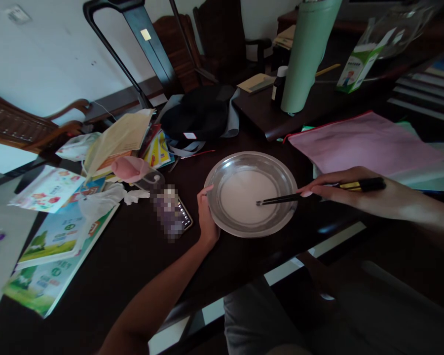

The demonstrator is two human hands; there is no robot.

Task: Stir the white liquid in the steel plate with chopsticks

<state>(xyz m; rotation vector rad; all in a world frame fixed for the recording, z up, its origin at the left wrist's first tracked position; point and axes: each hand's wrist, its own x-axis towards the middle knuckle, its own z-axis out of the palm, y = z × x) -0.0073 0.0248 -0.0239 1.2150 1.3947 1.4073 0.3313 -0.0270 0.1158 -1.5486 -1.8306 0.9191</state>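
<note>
A round steel basin [252, 232] with milky white liquid [242, 197] in it stands on the dark table. My left hand [208, 223] grips its left rim, with the fingertips over the edge and the thumb hidden. My right hand [362, 201] is closed around a pair of black chopsticks [281, 199] with gold bands near the back end. They reach in over the right rim, close together, and their tips are at the surface of the liquid near the middle of the basin.
Left of the basin lie a phone [185, 214], a pink-lidded clear cup [133, 170], tissue packs [50, 190] and booklets [52, 241]. Behind are a black bag [200, 113], a green tumbler [309, 59] and a dark bottle [279, 86]. A pink zip pouch [370, 143] lies at right.
</note>
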